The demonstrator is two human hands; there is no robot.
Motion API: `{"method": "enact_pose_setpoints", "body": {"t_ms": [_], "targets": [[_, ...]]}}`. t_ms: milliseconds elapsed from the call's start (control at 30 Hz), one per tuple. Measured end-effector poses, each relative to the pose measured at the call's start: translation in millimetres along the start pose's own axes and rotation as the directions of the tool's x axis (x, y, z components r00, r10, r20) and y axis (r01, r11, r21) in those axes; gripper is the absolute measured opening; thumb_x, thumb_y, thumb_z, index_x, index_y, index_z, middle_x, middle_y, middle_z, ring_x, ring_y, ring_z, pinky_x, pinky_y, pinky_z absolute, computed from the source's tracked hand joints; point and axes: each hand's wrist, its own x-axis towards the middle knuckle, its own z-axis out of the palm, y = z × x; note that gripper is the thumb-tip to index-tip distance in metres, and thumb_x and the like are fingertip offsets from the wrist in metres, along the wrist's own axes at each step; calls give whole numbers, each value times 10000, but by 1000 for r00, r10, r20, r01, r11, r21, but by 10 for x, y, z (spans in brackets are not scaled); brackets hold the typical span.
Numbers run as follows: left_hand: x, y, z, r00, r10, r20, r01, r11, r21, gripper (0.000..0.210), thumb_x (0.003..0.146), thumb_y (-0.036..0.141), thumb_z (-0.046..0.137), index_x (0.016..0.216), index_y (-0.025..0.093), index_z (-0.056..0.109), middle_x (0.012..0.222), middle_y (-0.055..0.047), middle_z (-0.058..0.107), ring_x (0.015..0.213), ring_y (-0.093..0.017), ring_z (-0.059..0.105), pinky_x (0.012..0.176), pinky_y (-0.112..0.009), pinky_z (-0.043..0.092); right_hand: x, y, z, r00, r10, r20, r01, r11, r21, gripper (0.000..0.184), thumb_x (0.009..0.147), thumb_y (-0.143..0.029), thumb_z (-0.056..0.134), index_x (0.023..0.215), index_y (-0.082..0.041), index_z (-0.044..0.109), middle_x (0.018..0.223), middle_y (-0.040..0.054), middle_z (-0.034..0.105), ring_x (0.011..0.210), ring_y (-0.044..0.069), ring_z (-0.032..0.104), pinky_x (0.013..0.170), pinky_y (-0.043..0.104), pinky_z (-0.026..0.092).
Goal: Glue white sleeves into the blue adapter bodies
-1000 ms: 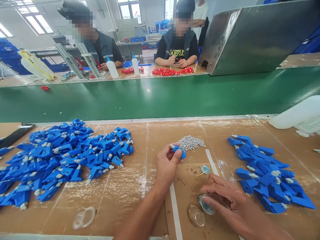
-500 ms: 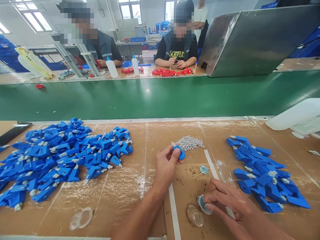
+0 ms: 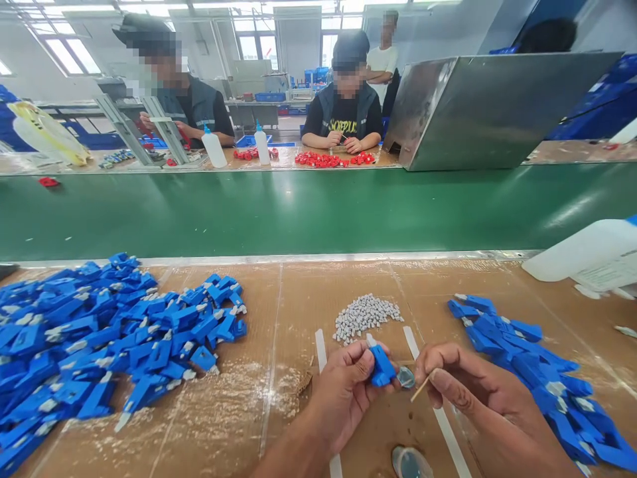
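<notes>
My left hand [image 3: 341, 395] pinches a blue plastic part [image 3: 382, 366] with a whitish tip pointing up and away. Between the thumb and fingers of my right hand [image 3: 480, 388] is a thin wooden stick [image 3: 419, 390], its end angled down toward the blue part but apart from it. Just behind the gap between my hands lies a small round dish [image 3: 405, 377] with bluish content. A clear cup [image 3: 415, 463] with bluish content is cut off by the bottom edge. Beyond my left hand is a pile of small grey pieces [image 3: 367, 315].
A large heap of blue parts [image 3: 104, 338] covers the left, and a smaller group [image 3: 527, 358] lies to the right. A white bottle [image 3: 587, 251] rests at the right edge. Beyond the green belt [image 3: 288, 212], co-workers sit by red parts [image 3: 321, 159] and a metal housing [image 3: 478, 113].
The view has tipped upward. My right hand has left the clear cup and now holds the wooden stick near my left hand. The blue part has been turned in my left hand.
</notes>
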Motion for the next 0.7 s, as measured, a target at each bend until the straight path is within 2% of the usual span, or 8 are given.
{"method": "enact_pose_setpoints", "body": {"t_ms": [133, 200, 400, 700], "targets": [[27, -15, 6, 1000, 3, 7, -3, 1000, 13, 451, 789, 423, 1024, 1017, 81, 838, 862, -86, 746, 713, -131, 704, 710, -231, 568, 196, -31, 68, 987, -102, -126, 90, 991, -94, 279, 1117, -519, 666, 988, -296, 775, 867, 2, 755, 763, 180, 731, 705, 226, 623], [25, -9, 26, 1000, -4, 2, 3, 1000, 24, 462, 782, 449, 1024, 991, 81, 837, 848, -91, 742, 713, -135, 701, 698, -231, 559, 249, -35, 103, 976, -155, -150, 135, 982, -133, 251, 1124, -497, 665, 1015, -303, 781, 918, 7, 798, 793, 184, 772, 724, 224, 644], [27, -12, 38, 1000, -19, 4, 18, 997, 73, 509, 761, 535, 1017, 915, 86, 830, 788, -88, 708, 709, -140, 649, 677, -235, 556, 316, 6, 160, 965, -248, -89, 225, 950, -216, 247, 1146, -461, 633, 1022, -295, 768, 904, 17, 810, 777, 205, 795, 701, 262, 658], [26, -29, 17, 999, -16, 41, 13, 997, 81, 470, 820, 540, 972, 931, 98, 858, 826, -111, 717, 716, -123, 611, 680, -218, 535, 337, 16, 165, 981, -191, -42, 172, 946, -273, 294, 1164, -460, 577, 993, -295, 750, 841, 19, 795, 702, 216, 777, 675, 299, 658]]}}
